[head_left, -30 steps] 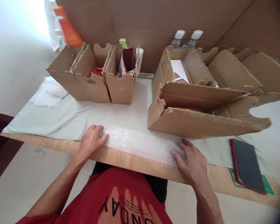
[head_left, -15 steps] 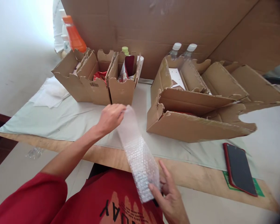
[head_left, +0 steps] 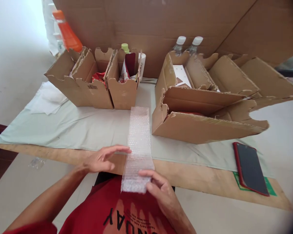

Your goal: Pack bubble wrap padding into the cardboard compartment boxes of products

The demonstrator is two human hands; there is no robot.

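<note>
A long clear bubble wrap bag (head_left: 139, 136) lies lengthwise over the table, its near end hanging past the front edge towards my shirt. My right hand (head_left: 161, 191) grips the near right corner, its forefinger laid across the top and its thumb at the side. To the left, my left hand (head_left: 104, 159) is open, fingers stretched towards the bag's left edge; the fingertips are at that edge, and whether they touch it I cannot tell. I cannot make out any content inside the bag.
Cardboard bins (head_left: 124, 94) stand at the back left, more bins (head_left: 210, 126) at the right. Behind them are an orange bottle (head_left: 68, 34) and clear bottles with white caps (head_left: 180, 40). A phone (head_left: 251, 169) lies front right, white sheets (head_left: 47, 97) at left.
The bubble wrap bag has swung straighter and now lies flat on the table. My left hand has let go of its far end and moved nearer me. My right hand has shifted slightly left.
</note>
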